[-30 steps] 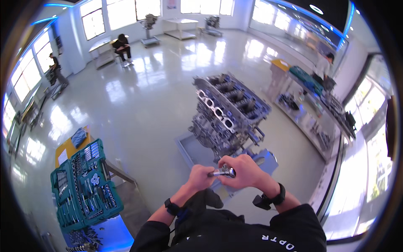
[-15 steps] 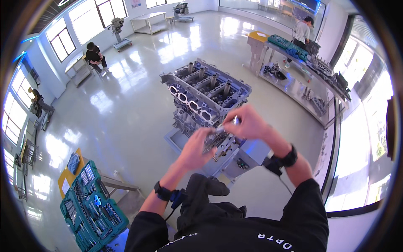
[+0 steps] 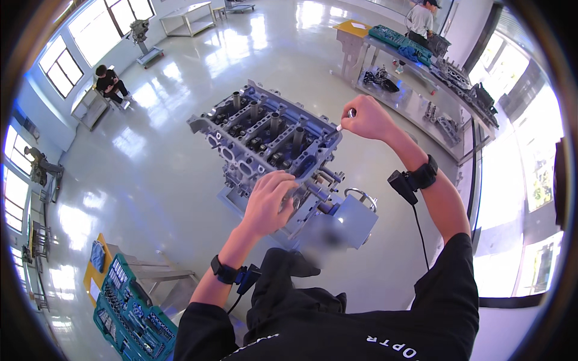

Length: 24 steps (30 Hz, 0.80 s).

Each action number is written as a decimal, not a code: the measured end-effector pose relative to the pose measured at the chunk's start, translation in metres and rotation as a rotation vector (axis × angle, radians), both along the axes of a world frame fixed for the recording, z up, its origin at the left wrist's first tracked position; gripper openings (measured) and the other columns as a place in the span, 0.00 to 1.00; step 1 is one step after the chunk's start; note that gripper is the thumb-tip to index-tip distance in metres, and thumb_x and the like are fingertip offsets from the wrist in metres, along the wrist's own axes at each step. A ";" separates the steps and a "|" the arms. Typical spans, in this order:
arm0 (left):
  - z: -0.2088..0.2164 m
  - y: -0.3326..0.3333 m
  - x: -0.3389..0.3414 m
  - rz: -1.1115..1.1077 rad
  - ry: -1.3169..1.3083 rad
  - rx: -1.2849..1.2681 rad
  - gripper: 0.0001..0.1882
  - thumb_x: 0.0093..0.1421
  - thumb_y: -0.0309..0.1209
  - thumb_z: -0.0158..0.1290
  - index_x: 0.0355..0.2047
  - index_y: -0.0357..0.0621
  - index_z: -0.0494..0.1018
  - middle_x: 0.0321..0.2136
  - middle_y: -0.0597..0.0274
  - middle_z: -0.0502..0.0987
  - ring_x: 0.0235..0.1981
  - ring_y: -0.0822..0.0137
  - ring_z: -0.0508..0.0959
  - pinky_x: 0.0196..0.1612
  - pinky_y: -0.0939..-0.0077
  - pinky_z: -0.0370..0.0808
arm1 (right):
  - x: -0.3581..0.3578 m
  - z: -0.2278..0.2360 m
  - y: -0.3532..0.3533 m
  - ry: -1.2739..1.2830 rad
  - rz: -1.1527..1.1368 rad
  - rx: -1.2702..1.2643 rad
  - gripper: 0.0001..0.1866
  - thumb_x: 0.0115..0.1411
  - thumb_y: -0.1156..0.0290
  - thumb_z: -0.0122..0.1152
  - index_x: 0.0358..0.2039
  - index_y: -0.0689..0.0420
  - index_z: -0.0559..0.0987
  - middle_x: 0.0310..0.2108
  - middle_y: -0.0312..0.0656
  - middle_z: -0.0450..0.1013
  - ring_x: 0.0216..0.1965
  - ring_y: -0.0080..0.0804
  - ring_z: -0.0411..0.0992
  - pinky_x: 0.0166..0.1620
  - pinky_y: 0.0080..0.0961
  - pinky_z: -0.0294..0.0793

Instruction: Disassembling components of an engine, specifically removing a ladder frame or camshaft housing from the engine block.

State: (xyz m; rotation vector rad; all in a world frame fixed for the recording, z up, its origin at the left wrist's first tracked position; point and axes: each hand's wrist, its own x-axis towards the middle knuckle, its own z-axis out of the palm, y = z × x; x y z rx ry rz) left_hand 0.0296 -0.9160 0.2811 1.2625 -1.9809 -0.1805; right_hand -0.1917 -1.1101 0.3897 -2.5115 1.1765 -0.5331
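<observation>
Because the engine sits on a stand mid-frame, its 4 upright tubes seem easily reached. The right hand clamps a shiny tool beside its right corner; the left hand, thumb and fingers apart, hovers near, contact unclear. At lower left, the tool case lies open, presumably for access.

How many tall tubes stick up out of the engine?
4. They stand in one row in the engine: the first tube at the left, the second tube next, then the third tube, and the fourth tube farthest right. Shorter ones could be hidden inside.
</observation>
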 end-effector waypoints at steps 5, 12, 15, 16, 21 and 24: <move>-0.010 -0.040 -0.015 -0.034 0.020 0.001 0.13 0.46 0.21 0.55 0.34 0.43 0.74 0.42 0.62 0.75 0.48 0.57 0.72 0.53 0.62 0.67 | -0.008 -0.025 -0.052 0.087 0.032 0.090 0.12 0.40 0.68 0.60 0.24 0.61 0.83 0.19 0.50 0.74 0.22 0.40 0.73 0.29 0.32 0.70; -0.013 -0.055 -0.019 0.034 0.103 0.094 0.07 0.45 0.20 0.55 0.27 0.41 0.75 0.37 0.62 0.76 0.42 0.57 0.74 0.49 0.63 0.69 | -0.002 -0.023 -0.088 0.084 0.148 0.246 0.11 0.42 0.70 0.59 0.25 0.63 0.82 0.18 0.47 0.73 0.20 0.33 0.71 0.27 0.29 0.68; 0.004 -0.053 -0.006 0.103 0.151 0.074 0.07 0.46 0.18 0.54 0.27 0.40 0.75 0.35 0.61 0.77 0.41 0.57 0.75 0.48 0.63 0.70 | -0.003 -0.012 -0.089 0.031 0.189 0.199 0.10 0.44 0.71 0.58 0.25 0.63 0.82 0.18 0.46 0.73 0.19 0.31 0.70 0.27 0.27 0.68; 0.008 -0.051 0.001 0.147 0.178 0.059 0.07 0.46 0.18 0.53 0.27 0.40 0.75 0.34 0.60 0.77 0.41 0.57 0.75 0.47 0.63 0.70 | -0.003 -0.003 -0.085 0.039 0.188 0.219 0.10 0.44 0.71 0.58 0.25 0.63 0.82 0.18 0.46 0.73 0.19 0.31 0.70 0.27 0.27 0.68; 0.002 -0.028 0.049 0.345 0.235 0.149 0.09 0.48 0.16 0.51 0.31 0.36 0.74 0.34 0.56 0.77 0.39 0.55 0.75 0.45 0.66 0.71 | 0.015 0.047 -0.041 0.072 0.309 0.385 0.07 0.49 0.74 0.59 0.27 0.61 0.81 0.16 0.43 0.72 0.17 0.27 0.70 0.24 0.22 0.66; 0.001 -0.013 0.054 0.431 0.302 0.214 0.09 0.47 0.17 0.51 0.31 0.38 0.75 0.34 0.56 0.77 0.39 0.54 0.75 0.44 0.64 0.71 | 0.034 0.051 -0.021 0.159 0.356 0.449 0.08 0.46 0.69 0.60 0.25 0.58 0.82 0.17 0.45 0.73 0.21 0.38 0.74 0.29 0.30 0.72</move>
